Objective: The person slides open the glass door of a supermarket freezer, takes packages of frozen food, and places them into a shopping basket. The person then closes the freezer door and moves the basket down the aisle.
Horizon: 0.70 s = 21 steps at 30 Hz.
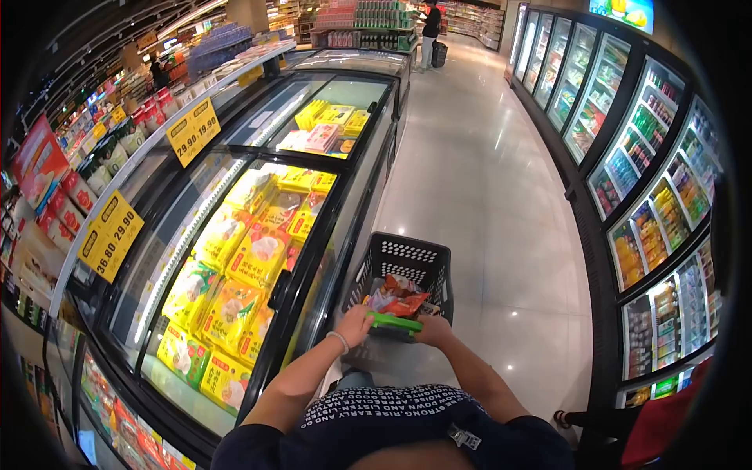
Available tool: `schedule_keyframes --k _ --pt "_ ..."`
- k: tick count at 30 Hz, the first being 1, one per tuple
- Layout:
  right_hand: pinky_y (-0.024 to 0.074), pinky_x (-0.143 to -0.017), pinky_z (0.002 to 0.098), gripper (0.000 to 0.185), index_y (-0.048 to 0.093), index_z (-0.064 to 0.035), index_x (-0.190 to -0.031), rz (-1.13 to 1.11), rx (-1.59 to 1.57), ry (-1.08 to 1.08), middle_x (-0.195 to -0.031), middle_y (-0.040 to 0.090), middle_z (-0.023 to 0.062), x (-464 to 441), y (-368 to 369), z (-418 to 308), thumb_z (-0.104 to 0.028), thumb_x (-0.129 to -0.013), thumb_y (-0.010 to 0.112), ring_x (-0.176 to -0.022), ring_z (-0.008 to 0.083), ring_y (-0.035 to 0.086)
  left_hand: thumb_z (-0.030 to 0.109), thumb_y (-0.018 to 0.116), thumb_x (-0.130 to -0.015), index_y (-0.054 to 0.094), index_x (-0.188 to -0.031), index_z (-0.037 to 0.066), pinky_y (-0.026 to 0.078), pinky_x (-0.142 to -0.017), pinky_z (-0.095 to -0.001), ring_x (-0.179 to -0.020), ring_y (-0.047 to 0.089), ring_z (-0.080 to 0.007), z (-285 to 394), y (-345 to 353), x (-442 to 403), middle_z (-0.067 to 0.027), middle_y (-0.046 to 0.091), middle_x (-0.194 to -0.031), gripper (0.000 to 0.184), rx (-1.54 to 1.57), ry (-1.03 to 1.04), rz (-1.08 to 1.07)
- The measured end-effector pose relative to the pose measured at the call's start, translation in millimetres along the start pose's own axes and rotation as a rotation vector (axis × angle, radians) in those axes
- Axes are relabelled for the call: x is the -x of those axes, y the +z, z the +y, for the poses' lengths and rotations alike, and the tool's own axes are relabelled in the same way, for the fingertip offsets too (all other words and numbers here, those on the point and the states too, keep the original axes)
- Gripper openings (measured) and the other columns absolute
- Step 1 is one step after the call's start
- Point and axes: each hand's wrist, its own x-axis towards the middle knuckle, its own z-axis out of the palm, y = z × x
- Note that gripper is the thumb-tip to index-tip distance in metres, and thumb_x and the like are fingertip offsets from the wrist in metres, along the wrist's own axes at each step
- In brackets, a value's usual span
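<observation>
My left hand (356, 325) is closed around the left end of a green handle (395, 322). At the other end of that handle, my right hand (433, 330) is closed too. The handle belongs to a black shopping basket (417, 249) with perforated walls, down near the floor in front of me. Inside it lie packaged goods, among them a shiny red-orange packet (405, 304). What is underneath those packets is hidden. A light bracelet circles my left wrist.
A chest freezer (270, 294) with yellow food packages (258, 254) runs along my left, bearing yellow price signs (112, 235). Upright glass-door refrigerators (627, 149) line the right. A person (430, 35) stands up the tiled aisle (478, 157); another's red garment (666, 427) shows lower right.
</observation>
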Motion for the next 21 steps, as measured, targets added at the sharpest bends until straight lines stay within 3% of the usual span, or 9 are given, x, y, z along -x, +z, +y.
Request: schedule_keyframes --k 2,3,6,12,18,21 --pt "0.0488 -0.066 0.0409 0.028 0.059 -0.0113 -0.08 0.019 -0.022 -0.022 -0.074 0.062 0.0117 6.4 8.2 -0.2 -0.036 -0.066 0.059 -0.072 0.0297 0.061 0.024 0.045 -0.087 0.052 -0.099 0.001 0.036 -0.086 -0.0445 -0.094 0.048 -0.0365 1.9 -5.9 4.2 -0.0201 0.052 -0.098 0.027 -0.022 0.024 -0.054" --pt "0.0488 -0.065 0.0412 0.027 0.06 -0.012 -0.081 0.0 0.055 0.015 -0.074 0.062 0.0119 -7.6 -16.9 28.8 -0.035 -0.066 0.059 -0.073 0.0302 0.061 0.024 0.045 -0.087 0.052 -0.1 0.001 0.036 -0.086 -0.0441 -0.095 0.048 -0.0367 5.8 14.8 -32.5 -0.0203 0.052 -0.098 0.027 0.037 0.006 -0.113" --pt "0.0486 -0.066 0.0427 0.026 0.061 -0.0146 -0.084 -0.022 -0.01 0.025 -0.076 0.063 0.013 -25.4 -8.8 14.0 -0.034 -0.067 0.058 -0.074 0.032 0.061 0.024 0.047 -0.086 0.049 -0.104 0.0 0.037 -0.085 -0.043 -0.096 0.047 -0.0372 -11.0 -16.2 -46.1 -0.0213 0.05 -0.097 0.03 -0.025 -0.018 -0.315" --pt "0.0478 -0.067 0.0436 0.023 0.061 -0.0155 -0.084 -0.165 0.004 0.073 -0.077 0.062 0.0139 -39.8 -36.0 27.4 -0.033 -0.069 0.057 -0.075 0.0339 0.06 0.029 0.057 -0.08 0.035 -0.122 -0.001 0.035 -0.089 -0.042 -0.101 0.045 -0.0359 -20.9 -7.2 -70.2 -0.0235 0.045 -0.104 0.056 -0.003 0.078 -0.477" --pt "0.0465 -0.063 0.0436 0.025 0.059 -0.0143 -0.081 -0.265 0.06 -0.071 -0.071 0.06 0.0139 -53.4 -61.6 88.7 -0.035 -0.067 0.06 -0.071 0.0342 0.058 0.032 0.063 -0.075 0.033 -0.123 -0.001 0.037 -0.09 -0.0399 -0.101 0.045 -0.0356 5.1 25.4 -92.4 -0.0227 0.045 -0.102 0.066 0.059 0.129 -0.598" --pt "0.0468 -0.066 0.0436 0.025 0.059 -0.0156 -0.084 -0.372 0.154 -0.13 -0.075 0.061 0.0127 -67.8 -90.5 128.2 -0.034 -0.067 0.06 -0.074 0.0334 0.059 0.032 0.058 -0.08 0.029 -0.125 -0.001 0.036 -0.092 -0.0398 -0.107 0.044 -0.0364 25.3 46.6 -125.7 -0.0244 0.044 -0.108 0.063 0.176 0.081 -0.758"
